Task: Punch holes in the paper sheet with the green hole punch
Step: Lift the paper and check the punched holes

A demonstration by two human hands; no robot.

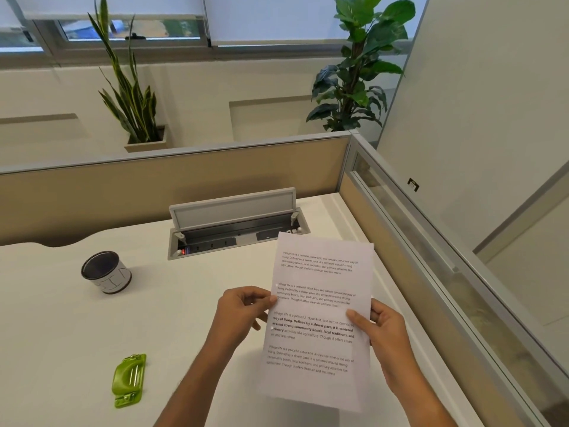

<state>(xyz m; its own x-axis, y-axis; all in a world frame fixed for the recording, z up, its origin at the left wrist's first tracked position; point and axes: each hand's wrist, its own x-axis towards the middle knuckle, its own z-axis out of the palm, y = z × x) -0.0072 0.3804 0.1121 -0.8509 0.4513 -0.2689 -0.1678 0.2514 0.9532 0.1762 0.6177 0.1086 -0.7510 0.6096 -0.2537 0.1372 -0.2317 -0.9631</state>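
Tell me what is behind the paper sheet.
Behind the paper sheet lie the white desk and the right end of the open power socket box. The right hand fingers behind it are hidden.

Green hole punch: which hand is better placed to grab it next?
Left, probably. The green hole punch lies on the desk left of the left hand; the right hand is across the paper sheet, farther away.

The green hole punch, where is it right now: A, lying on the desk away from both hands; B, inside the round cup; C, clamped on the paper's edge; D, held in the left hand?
A: the green hole punch lies on the desk untouched, while the left hand and right hand hold the paper sheet by its side edges.
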